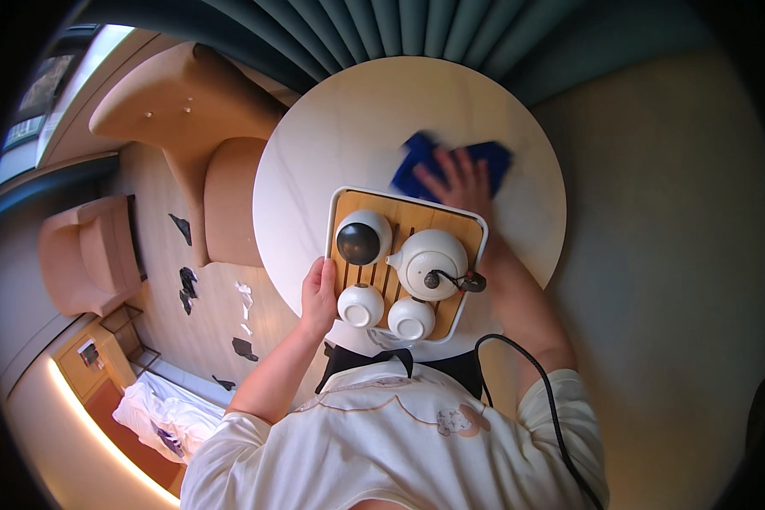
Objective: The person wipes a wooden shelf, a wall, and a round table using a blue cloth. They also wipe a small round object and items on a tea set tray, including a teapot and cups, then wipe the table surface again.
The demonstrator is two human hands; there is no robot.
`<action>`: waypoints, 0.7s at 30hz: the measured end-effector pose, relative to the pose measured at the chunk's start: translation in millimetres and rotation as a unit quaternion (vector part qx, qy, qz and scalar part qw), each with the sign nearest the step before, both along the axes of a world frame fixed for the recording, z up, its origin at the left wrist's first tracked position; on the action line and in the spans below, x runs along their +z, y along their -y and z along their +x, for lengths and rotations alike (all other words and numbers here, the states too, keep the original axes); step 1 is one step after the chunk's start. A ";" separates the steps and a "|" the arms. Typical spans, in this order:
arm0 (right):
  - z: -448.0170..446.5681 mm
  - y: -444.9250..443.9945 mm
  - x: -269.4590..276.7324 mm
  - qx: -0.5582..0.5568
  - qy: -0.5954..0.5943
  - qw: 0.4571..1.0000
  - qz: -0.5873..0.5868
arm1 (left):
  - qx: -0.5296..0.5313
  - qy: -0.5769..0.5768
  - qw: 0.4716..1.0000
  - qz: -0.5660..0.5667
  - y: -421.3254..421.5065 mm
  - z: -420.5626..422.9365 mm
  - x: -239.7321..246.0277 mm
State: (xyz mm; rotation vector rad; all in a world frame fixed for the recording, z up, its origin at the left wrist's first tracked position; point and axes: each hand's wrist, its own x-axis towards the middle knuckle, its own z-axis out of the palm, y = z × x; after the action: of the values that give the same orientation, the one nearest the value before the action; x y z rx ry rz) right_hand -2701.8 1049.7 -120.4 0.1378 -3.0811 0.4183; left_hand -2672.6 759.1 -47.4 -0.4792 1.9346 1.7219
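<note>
My left hand point(319, 291) grips the left edge of a white-rimmed tea tray point(329, 220) with a slatted bamboo top. The tray is in front of part of my right wrist, so it appears raised off the table. On it stand a white teapot point(428, 255) with a dark lid knob, a white round vessel point(382, 224) with a glossy black top, and two white cups point(357, 311) turned upside down. Beyond the tray, my right hand point(462, 178) lies spread on a blue cloth point(497, 159) against the tabletop. Both hand and cloth are motion-blurred.
The round, pale marble-look table point(312, 153) stands before me. A tan armchair point(233, 185) adjoins its left side, and pleated dark green curtains point(389, 29) its far side. Dark and white scraps point(245, 349) litter the floor at left. A black cable point(551, 395) crosses my right sleeve.
</note>
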 end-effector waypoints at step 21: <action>25.1 59.5 7.1 0.152 0.089 0.951 -0.254 | 0.070 -0.031 0.996 0.046 49.1 21.7 -9.5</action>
State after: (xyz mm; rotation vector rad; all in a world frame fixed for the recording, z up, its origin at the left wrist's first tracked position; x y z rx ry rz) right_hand -2676.6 990.2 -113.3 0.5868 -2.9939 1.2795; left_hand -2651.0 710.0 -56.9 -0.5466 1.8935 1.9256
